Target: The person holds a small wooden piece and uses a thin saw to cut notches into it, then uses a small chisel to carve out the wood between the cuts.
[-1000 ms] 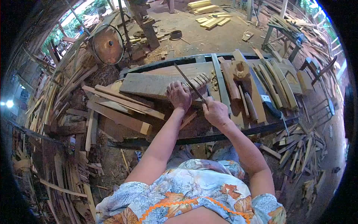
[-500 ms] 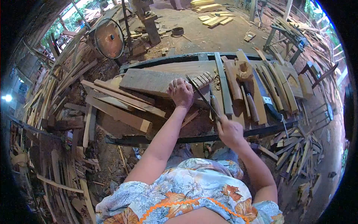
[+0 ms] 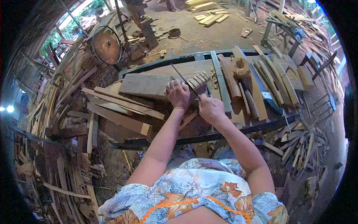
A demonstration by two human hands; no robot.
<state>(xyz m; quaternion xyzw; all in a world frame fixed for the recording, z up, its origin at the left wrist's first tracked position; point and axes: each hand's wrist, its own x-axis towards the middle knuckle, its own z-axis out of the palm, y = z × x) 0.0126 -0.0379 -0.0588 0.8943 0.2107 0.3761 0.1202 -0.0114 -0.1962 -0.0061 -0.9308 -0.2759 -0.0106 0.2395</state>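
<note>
My right hand (image 3: pixel 213 109) is closed round the near end of a long, thin, dark file (image 3: pixel 182 79). The file slants up and left across a wooden piece with several notches (image 3: pixel 198 80), close to my left hand. Bent over the left end of that notched piece, my left hand (image 3: pixel 176 93) is closed and presses it on a thick grey board (image 3: pixel 143 85). The fingers cover that end of the piece. Wood shavings (image 3: pixel 214 80) lie just right of the notches.
On the workbench (image 3: pixel 164 142) lie long strips (image 3: pixel 128 104) at left. At right are a grey bar (image 3: pixel 221 84), a hollowed wood block (image 3: pixel 241 68) and a black-handled saw (image 3: pixel 274 105). Scrap wood (image 3: pixel 304 147) is heaped on the ground. A round metal disc (image 3: pixel 107 45) stands behind.
My right hand has pushed the file forward and left, so more of its blade passes beyond the notched piece. My left hand stays on the piece. The view has shifted slightly.
</note>
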